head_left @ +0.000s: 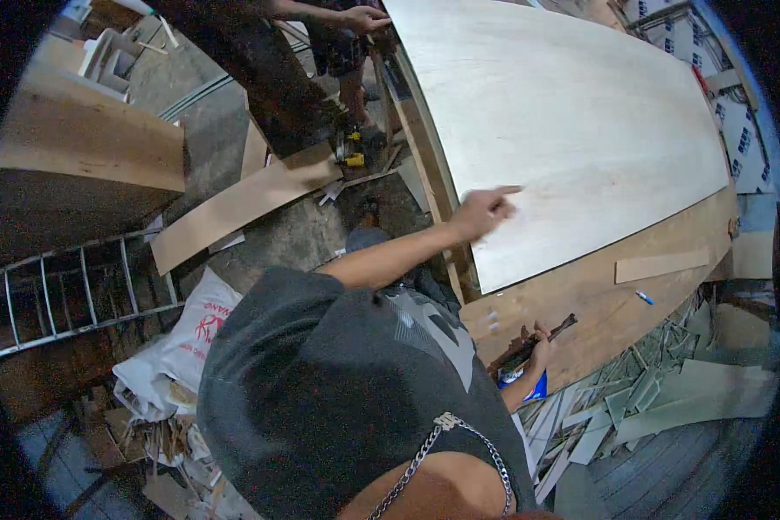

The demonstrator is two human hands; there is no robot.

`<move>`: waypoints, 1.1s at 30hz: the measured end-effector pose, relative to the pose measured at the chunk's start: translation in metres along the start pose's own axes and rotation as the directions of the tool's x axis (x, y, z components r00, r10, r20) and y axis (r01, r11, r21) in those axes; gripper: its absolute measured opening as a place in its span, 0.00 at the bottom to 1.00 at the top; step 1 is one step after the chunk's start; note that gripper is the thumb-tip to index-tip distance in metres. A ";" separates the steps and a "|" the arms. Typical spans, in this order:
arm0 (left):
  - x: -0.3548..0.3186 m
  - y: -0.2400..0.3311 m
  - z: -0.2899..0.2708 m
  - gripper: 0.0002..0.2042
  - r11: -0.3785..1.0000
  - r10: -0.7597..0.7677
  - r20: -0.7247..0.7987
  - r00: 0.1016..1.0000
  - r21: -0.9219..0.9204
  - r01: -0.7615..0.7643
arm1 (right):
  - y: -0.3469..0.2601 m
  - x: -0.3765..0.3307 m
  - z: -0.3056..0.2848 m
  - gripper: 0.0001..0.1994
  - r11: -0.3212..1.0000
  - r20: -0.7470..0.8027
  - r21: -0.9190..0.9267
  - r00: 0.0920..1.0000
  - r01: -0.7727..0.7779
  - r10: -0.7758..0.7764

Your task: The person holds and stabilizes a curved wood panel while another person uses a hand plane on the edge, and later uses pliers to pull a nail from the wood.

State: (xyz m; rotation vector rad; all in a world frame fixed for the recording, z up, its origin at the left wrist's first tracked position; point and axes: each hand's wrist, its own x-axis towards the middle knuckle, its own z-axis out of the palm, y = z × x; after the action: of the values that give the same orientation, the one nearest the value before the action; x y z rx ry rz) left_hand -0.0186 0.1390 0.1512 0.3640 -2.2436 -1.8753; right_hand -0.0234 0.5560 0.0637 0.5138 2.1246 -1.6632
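My left hand (pixel 484 215) reaches over the near left part of a pale plywood sheet (pixel 581 147), index finger stretched out and the other fingers curled. It is slightly blurred and holds nothing. The sheet lies on a larger tan wooden board (pixel 572 303), leaving a strip of board bare along the near side. Low over that strip, my right hand (pixel 541 347) is closed around a dark, long tool (pixel 562 327) with a flared tip; its exact kind is unclear. A blue-and-white package (pixel 536 386) shows beside my right forearm. A blue-and-white marker (pixel 644 297) lies on the board.
At the far left corner, another person's hand (pixel 364 19) touches the sheet's edge. A narrow wood strip (pixel 663 265) rests on the board. A yellow-and-black power tool (pixel 353 156), a long panel (pixel 243 208), a ladder (pixel 82 286), a white sack (pixel 204 321) and scrap offcuts (pixel 633 399) surround the table.
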 end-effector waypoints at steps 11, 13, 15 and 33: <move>0.047 -0.082 -0.099 0.23 0.953 -0.248 -0.674 0.696 -0.297 0.052 | -0.151 -0.125 0.135 0.22 0.774 0.433 -0.546 0.899 0.321 -0.068; 0.057 -0.114 -0.136 0.20 0.920 -0.264 -0.553 0.790 -0.392 0.033 | -0.171 -0.122 0.204 0.23 0.639 0.650 -0.514 0.746 0.573 -0.147; 0.058 -0.136 -0.163 0.17 0.787 -0.472 -0.292 0.832 -0.565 0.248 | -0.189 -0.118 0.273 0.19 0.791 0.590 -0.572 0.779 0.217 0.213; 0.065 -0.131 -0.238 0.18 0.651 -0.439 0.140 0.887 -0.631 0.422 | -0.256 -0.050 0.519 0.11 0.858 0.513 -0.512 0.789 -0.035 0.338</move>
State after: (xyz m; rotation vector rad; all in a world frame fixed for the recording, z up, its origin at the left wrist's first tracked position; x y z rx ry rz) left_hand -0.0001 -0.1259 0.0639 0.8398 -1.3923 -2.7115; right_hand -0.0698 -0.0094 0.1883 0.0325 1.8222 -0.9415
